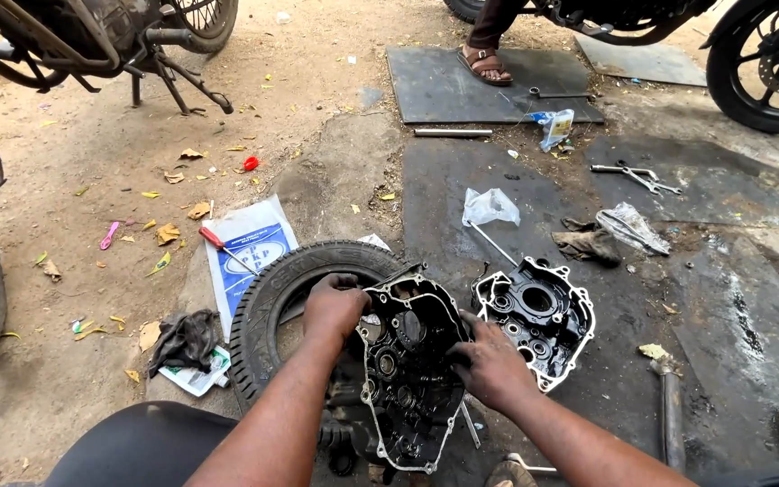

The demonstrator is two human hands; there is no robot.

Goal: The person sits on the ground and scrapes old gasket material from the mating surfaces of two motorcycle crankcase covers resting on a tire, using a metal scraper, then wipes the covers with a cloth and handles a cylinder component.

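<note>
While gripping the black engine case half (407, 374) from both sides, left hand (334, 307) curled over its upper rim at ten o'clock, fingers wrapped on the edge; right hand (489, 365) pressed flat to its edge at three o'clock, fingers spread narrowly against the metal. Propped on edge against a tyre (268, 311) lying on the ground. Just beyond at two o'clock, apart from it, a second case half (538, 316) lying open side up. At nine o'clock, a dark rag (184, 341). Farther at eleven o'clock, a red-handled screwdriver (218, 243) on a white and blue bag (250, 257). Far off at one o'clock, a sandalled foot (485, 63) on a dark mat (435, 90).
</note>
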